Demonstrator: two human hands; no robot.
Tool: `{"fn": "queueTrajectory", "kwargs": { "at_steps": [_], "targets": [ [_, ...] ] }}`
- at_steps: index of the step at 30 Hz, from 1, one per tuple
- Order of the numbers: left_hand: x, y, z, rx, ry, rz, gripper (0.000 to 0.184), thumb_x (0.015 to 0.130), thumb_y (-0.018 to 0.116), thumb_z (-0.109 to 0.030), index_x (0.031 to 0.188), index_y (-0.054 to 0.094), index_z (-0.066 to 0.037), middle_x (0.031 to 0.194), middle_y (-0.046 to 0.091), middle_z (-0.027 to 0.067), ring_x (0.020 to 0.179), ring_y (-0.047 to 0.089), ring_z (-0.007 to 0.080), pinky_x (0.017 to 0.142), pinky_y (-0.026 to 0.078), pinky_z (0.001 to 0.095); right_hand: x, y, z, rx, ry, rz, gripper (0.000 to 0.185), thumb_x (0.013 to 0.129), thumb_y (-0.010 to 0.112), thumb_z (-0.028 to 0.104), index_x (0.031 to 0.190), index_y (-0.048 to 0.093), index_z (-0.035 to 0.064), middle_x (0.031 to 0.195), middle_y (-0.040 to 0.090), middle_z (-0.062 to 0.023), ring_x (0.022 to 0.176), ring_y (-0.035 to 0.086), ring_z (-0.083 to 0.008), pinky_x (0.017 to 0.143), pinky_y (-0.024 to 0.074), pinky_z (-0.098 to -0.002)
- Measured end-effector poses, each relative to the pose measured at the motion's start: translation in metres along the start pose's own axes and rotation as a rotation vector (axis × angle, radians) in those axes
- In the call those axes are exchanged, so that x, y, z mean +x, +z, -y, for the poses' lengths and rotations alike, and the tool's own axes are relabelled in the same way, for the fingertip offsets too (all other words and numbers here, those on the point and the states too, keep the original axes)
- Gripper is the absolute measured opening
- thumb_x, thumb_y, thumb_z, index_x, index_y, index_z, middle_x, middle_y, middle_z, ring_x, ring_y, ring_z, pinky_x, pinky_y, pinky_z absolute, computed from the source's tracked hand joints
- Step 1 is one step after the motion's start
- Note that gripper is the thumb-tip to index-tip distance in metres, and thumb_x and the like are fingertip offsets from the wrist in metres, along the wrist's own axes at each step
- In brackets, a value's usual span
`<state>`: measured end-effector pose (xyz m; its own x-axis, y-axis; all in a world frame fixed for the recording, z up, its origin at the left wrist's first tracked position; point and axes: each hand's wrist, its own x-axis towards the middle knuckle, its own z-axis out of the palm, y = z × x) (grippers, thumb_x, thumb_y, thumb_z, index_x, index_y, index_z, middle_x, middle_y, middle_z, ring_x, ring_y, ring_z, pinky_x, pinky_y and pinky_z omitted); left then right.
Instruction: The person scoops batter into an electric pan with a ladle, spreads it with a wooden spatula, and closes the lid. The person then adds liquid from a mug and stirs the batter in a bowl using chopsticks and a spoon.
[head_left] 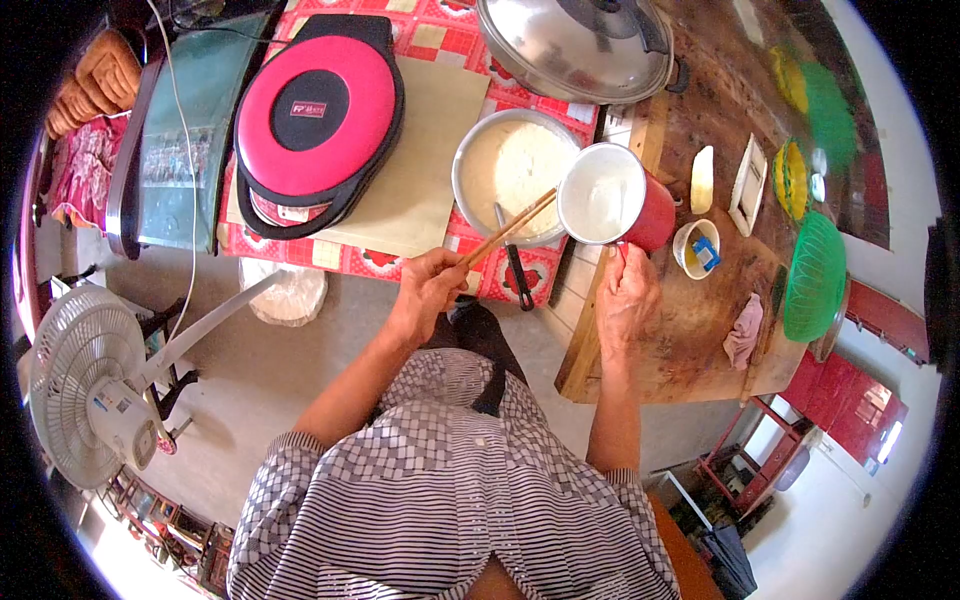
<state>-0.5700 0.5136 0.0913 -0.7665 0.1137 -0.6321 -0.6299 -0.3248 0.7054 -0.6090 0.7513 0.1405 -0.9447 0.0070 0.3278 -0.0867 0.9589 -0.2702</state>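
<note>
My left hand (432, 292) is closed around a pair of wooden chopsticks (510, 228), whose far tips reach over a metal bowl (461, 190) of pale, creamy batter (515, 165). In my right hand (627, 297) is the handle of a red mug (652, 213), white inside. The mug is tipped towards the bowl, at its right rim, with a whitish coating visible inside. A black-handled utensil (518, 278) leans in the bowl, its handle hanging over the near rim. Whether the chopstick tips touch the batter, I cannot tell.
A pink and black electric griddle (350, 115) stands shut on the left of the red-patterned tablecloth (425, 35). A large lidded pan (575, 50) is behind the bowl. On the wooden table lie a small cup (684, 262), a pink cloth (743, 332) and a green basket (815, 280). A fan (85, 385) stands left.
</note>
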Motion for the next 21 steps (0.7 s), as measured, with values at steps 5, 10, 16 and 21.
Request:
{"fn": "queueTrajectory", "kwargs": {
  "at_steps": [5, 10, 16, 21],
  "targets": [
    [-0.003, 0.000, 0.002, 0.046, 0.110, -0.042, 0.013, 0.083, 0.052, -0.011, 0.085, 0.056, 0.001, 0.061, 0.048, 0.0001, 0.047, 0.038, 0.0050, 0.041, 0.029, 0.0176, 0.000, 0.003, -0.006, -0.002, 0.004, 0.005, 0.009, 0.077, 0.057, 0.005, 0.083, 0.057, -0.0004, 0.073, 0.059, -0.0169, 0.067, 0.057, -0.0339, 0.059, 0.0449, -0.0409],
    [-0.006, -0.005, 0.001, -0.152, 0.050, -0.031, 0.012, 0.084, 0.052, -0.011, 0.085, 0.056, 0.001, 0.063, 0.050, 0.0008, 0.047, 0.037, 0.0035, 0.040, 0.028, 0.0168, -0.001, 0.003, -0.005, 0.007, 0.008, -0.011, 0.008, 0.076, 0.056, 0.004, 0.083, 0.056, -0.0007, 0.073, 0.059, -0.0168, 0.066, 0.057, -0.0338, 0.058, 0.0447, -0.0404],
    [-0.003, -0.017, -0.002, -0.410, -0.078, 0.043, 0.012, 0.087, 0.049, -0.011, 0.085, 0.054, 0.000, 0.067, 0.050, 0.0025, 0.044, 0.033, 0.0022, 0.037, 0.026, 0.0156, -0.003, 0.006, -0.011, 0.080, 0.051, -0.069, 0.007, 0.078, 0.056, 0.004, 0.083, 0.056, -0.0014, 0.069, 0.057, -0.0160, 0.060, 0.056, -0.0292, 0.056, 0.0436, -0.0363],
    [0.003, -0.027, 0.004, -0.549, -0.251, 0.084, 0.015, 0.088, 0.047, -0.013, 0.087, 0.053, 0.001, 0.068, 0.050, 0.0036, 0.042, 0.033, 0.0023, 0.035, 0.026, 0.0154, -0.004, 0.000, -0.006, 0.191, 0.164, -0.070, 0.009, 0.081, 0.054, 0.006, 0.087, 0.056, -0.0010, 0.067, 0.056, -0.0154, 0.056, 0.053, -0.0225, 0.055, 0.0423, -0.0327]
  ]
}}
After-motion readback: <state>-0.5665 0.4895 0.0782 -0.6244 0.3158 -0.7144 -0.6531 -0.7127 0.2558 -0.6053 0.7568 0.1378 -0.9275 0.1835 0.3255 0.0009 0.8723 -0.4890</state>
